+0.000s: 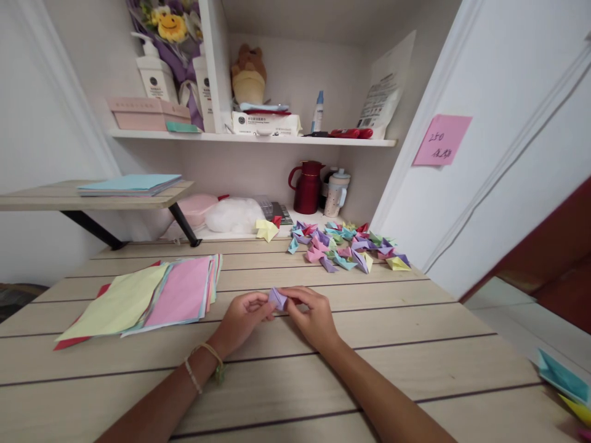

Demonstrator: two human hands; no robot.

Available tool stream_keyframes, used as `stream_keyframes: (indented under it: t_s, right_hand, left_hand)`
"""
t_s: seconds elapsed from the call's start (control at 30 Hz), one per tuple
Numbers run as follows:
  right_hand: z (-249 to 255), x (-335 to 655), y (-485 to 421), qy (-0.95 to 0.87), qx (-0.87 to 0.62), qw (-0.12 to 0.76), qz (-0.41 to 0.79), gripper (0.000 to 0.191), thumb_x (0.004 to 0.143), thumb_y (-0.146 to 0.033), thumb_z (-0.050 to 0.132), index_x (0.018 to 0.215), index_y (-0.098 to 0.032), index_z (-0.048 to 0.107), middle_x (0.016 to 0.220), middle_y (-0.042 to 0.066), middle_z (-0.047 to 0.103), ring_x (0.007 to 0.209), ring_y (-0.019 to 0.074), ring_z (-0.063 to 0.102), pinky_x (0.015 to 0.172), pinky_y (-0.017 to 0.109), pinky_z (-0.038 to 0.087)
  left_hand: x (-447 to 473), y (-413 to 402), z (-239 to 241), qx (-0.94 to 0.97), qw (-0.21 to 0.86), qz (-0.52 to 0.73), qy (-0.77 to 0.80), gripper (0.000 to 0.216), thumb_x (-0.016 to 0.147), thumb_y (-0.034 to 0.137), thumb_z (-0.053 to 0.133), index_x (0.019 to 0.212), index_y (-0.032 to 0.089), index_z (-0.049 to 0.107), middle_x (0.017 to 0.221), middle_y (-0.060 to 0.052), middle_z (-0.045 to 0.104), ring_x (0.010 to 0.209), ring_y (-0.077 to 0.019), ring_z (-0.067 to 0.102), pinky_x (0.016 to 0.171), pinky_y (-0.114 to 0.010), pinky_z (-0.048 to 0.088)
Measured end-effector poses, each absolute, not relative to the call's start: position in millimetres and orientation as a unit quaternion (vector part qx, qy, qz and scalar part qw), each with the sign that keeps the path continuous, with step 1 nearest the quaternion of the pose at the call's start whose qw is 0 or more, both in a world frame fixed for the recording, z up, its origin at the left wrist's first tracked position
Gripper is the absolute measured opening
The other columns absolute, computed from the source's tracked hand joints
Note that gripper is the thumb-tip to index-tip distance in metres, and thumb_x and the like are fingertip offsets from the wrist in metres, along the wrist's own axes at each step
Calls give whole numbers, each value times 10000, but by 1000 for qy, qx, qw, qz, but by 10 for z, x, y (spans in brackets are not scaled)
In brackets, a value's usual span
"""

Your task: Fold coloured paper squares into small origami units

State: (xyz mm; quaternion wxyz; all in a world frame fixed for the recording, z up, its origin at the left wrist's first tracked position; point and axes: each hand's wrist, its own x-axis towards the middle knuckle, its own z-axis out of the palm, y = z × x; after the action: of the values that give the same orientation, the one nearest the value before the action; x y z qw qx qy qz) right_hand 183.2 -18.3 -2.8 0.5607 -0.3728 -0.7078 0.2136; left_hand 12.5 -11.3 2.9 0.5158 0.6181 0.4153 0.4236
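Note:
A small folded piece of purple paper (277, 299) is held just above the slatted wooden table (258, 375), between both hands. My left hand (245, 317) pinches its left side, fingers curled behind it. On the right edge, my right hand (311, 312) grips it between thumb and fingertips. Beyond the hands lies a heap of small folded paper pieces (344, 244) in purple, pink, blue, green and yellow. A yellow folded piece (266, 230) sits apart, to the left of that heap.
Stacks of yellow paper (115, 301) and pink paper (180, 289) lie on the left. Behind them stands a small raised shelf (41, 195) with blue sheets (132, 183). A red jug (308, 187) and a cup (337, 194) are at the back. Folded paper (563, 375) shows at lower right.

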Motion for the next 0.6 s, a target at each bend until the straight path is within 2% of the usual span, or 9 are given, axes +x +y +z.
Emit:
stream_keyframes:
  t_s: [0.17, 0.27, 0.33, 0.43, 0.5, 0.6]
  right_hand:
    - [-8, 1828, -199, -727, -361, 546, 207, 339, 729, -91, 510, 983, -253, 665, 922, 40, 679, 847, 180, 617, 770, 306, 481]
    - [-13, 1826, -205, -732, -378, 528, 205, 265, 721, -143, 567, 939, -247, 677, 900, 38, 686, 845, 188, 617, 769, 306, 476]
    - [-24, 1824, -199, -721, -402, 525, 207, 171, 723, -205, 601, 870, -232, 683, 844, 41, 691, 801, 191, 620, 726, 302, 481]
    - [-35, 1828, -185, -699, -433, 527, 214, 164, 731, -257, 611, 883, -220, 660, 798, 40, 688, 734, 182, 619, 651, 287, 482]
    - [-25, 1835, -183, -713, -431, 517, 197, 164, 730, -248, 613, 885, -228, 660, 802, 39, 687, 745, 183, 615, 676, 295, 473]
    - [14, 1844, -196, -743, -420, 497, 161, 97, 719, -205, 611, 786, -237, 673, 787, 33, 683, 770, 187, 602, 724, 306, 448]
  left_hand:
    - [131, -98, 21, 580, 524, 466, 414, 275, 682, 298, 644, 902, 133, 624, 755, -56, 685, 702, -160, 635, 700, -292, 512]
    - [133, -101, 19, 603, 494, 467, 418, 233, 698, 290, 623, 874, 136, 630, 775, -62, 686, 732, -168, 634, 718, -295, 505]
    - [131, -112, 24, 632, 453, 463, 426, 187, 720, 293, 594, 824, 145, 646, 768, -60, 681, 744, -174, 629, 712, -290, 499]
    - [122, -130, 43, 690, 357, 455, 436, 170, 743, 304, 560, 767, 172, 665, 748, -48, 663, 735, -176, 612, 683, -276, 487]
    - [118, -144, 59, 727, 290, 443, 437, 171, 757, 305, 542, 752, 188, 667, 743, -45, 649, 725, -174, 597, 674, -271, 475]
    - [125, -170, 82, 764, 218, 421, 437, 182, 788, 285, 502, 749, 198, 657, 752, -47, 633, 732, -171, 577, 689, -275, 458]
